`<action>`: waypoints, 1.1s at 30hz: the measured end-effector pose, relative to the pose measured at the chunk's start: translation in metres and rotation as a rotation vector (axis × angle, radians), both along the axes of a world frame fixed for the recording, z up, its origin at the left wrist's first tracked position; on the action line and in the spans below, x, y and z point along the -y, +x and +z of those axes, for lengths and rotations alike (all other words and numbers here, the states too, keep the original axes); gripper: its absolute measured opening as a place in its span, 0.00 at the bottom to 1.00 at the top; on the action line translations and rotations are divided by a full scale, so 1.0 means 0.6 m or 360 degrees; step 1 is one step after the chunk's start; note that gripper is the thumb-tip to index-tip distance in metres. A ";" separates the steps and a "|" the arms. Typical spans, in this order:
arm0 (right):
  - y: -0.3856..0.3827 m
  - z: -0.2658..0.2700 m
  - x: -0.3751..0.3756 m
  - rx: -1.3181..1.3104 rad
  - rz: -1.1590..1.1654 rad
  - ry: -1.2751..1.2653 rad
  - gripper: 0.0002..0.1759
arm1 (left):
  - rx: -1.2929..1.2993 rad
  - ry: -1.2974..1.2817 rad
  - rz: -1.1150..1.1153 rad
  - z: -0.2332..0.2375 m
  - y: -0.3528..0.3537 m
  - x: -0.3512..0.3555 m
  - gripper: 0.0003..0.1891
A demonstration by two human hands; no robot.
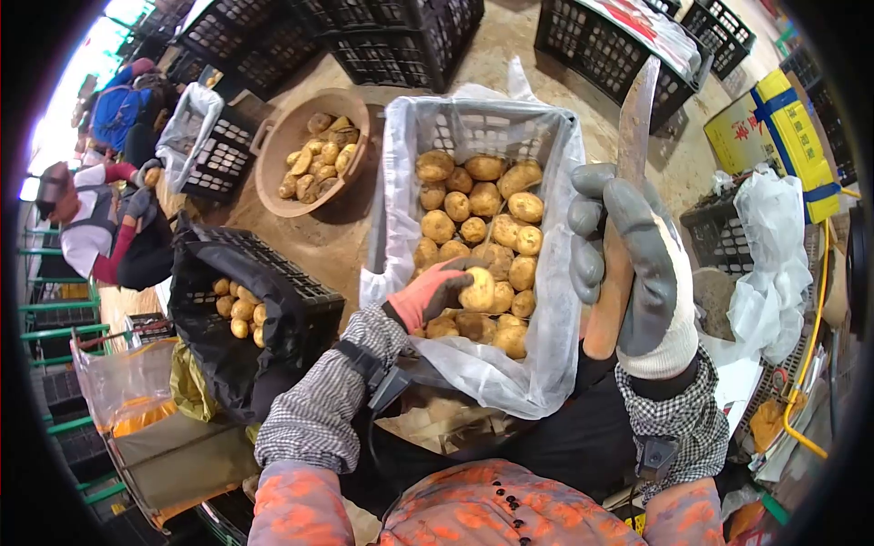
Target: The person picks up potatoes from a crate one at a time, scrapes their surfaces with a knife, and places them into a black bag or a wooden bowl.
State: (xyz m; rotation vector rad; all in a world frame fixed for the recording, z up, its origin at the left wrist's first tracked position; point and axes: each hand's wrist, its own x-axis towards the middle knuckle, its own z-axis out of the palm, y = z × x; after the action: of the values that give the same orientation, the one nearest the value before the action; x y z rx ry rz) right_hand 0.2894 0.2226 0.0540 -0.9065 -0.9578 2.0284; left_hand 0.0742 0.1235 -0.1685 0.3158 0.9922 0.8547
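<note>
My left hand [431,291], in a red and dark glove, has its fingers closed around a potato [478,291] over the near part of a lined crate [563,346]. Yellow-brown potatoes [484,197] lie in rows inside this crate, and a thin white plastic liner folds over its walls. To the right of the crate, my right hand [645,264] wears a grey-coated glove. It grips the wooden handle of a knife [635,127], whose wide blade points up and away from me.
A round brown basin [273,187] with potatoes stands left of the crate. Nearer is a black-lined crate [214,332] holding several potatoes. Black crates [382,45] are stacked at the back. A co-worker [96,214] sits at far left. White plastic [769,264] drapes at right.
</note>
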 end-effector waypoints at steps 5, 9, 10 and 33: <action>-0.022 -0.003 0.028 -0.0014 0.0014 0.0125 0.18 | 0.0320 0.0501 0.0403 0.210 0.008 0.070 0.32; -0.049 -0.017 0.058 0.0094 0.0396 0.0197 0.19 | 0.0101 0.0857 0.0592 0.254 0.001 0.117 0.44; -0.058 -0.020 0.072 0.0033 0.0458 0.0146 0.18 | -0.0087 0.1035 0.0608 0.257 -0.002 0.126 0.47; -0.092 -0.095 0.102 0.0599 0.1216 0.0642 0.20 | -0.0841 0.0665 0.0779 0.248 0.002 0.126 0.38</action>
State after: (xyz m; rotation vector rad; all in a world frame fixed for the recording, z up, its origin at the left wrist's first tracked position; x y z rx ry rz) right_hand 0.2340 0.1615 -0.0028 -0.7709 -2.0861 2.1417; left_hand 0.0752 0.0480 -0.0199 0.6966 1.4075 1.4769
